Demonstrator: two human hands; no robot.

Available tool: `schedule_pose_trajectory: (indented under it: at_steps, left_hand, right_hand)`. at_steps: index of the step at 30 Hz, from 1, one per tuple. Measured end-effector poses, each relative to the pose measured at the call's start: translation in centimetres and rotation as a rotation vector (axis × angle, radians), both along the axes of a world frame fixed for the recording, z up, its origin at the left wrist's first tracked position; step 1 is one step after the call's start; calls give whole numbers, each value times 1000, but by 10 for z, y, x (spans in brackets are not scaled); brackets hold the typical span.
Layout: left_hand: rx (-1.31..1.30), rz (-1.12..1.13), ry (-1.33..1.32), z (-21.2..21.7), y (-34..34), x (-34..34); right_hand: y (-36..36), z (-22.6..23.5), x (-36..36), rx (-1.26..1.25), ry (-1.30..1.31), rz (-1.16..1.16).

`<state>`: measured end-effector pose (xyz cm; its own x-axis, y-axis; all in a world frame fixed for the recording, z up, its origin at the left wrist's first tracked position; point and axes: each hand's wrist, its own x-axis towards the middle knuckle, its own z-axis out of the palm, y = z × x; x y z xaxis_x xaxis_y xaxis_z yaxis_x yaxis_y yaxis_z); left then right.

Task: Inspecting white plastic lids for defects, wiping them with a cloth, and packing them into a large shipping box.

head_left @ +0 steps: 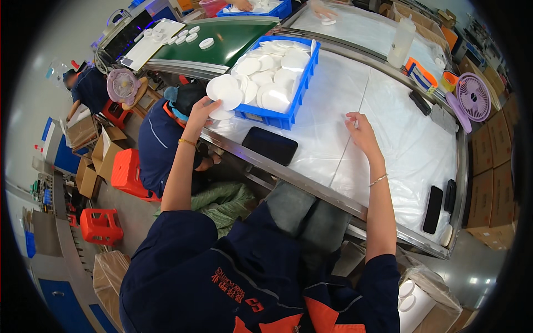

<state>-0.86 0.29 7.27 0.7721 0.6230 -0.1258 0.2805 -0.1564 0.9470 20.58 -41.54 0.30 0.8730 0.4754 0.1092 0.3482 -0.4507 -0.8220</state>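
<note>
Biggest first: bench (408, 152) under a clear-white sheet, runs from the centre to the right side of the frame, metal edge toward the wearer. Green belt (233, 34) at upper left of it. Co-worker (155, 144) seated at left of frame, dark blue top, near the bench edge. Blue crate (301, 97) on the bench, upper centre, heaped with white discs (266, 66). Purple fan (473, 97) far right, squeeze bottle (402, 40) upright at upper right. Left hand (201, 115), just left of the crate: thumb and fingers clamped on the edge of a white disc (224, 89), which sits up and right of the hand, by the crate's left corner, overlapping the heap in view. Right hand (361, 132), right of centre: fingers apart and slightly curled, nothing in it, over the sheet; can't tell if it touches. The crate's right wall is between it and the heap. Black phone (270, 145) lies flat below the crate, between the hands. Smallest: white round pieces (206, 43) on the belt, upper left.
</note>
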Motion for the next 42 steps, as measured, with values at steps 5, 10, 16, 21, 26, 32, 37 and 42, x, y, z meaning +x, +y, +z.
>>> schedule_pose_trajectory:
  at_steps: [5, 10, 16, 21, 26, 32, 37, 42]
  left_hand:
    - [79, -59, 123, 10, 8, 2]
    - [-26, -132, 119, 11, 15, 1]
    - [55, -117, 190, 12, 13, 6]
    - [124, 50, 44, 12, 6, -4]
    - [370, 74, -185, 39, 10, -8]
    - [181, -18, -366, 51, -14, 54]
    - [395, -61, -210, 52, -22, 115]
    - [904, -101, -278, 43, -60, 68]
  right_hand:
    - [0, 1, 0, -3, -6, -3]
    - [0, 1, -1, -24, 17, -19]
    - [-1, 1, 0, -26, 6, -8]
    - [6, 6, -10, 18, -40, 42]
    - [20, 9, -24, -8, -67, 164]
    - [18, 7, -19, 9, -9, 164]
    - [12, 4, -13, 19, 72, 129]
    - [7, 7, -11, 51, 129, 126]
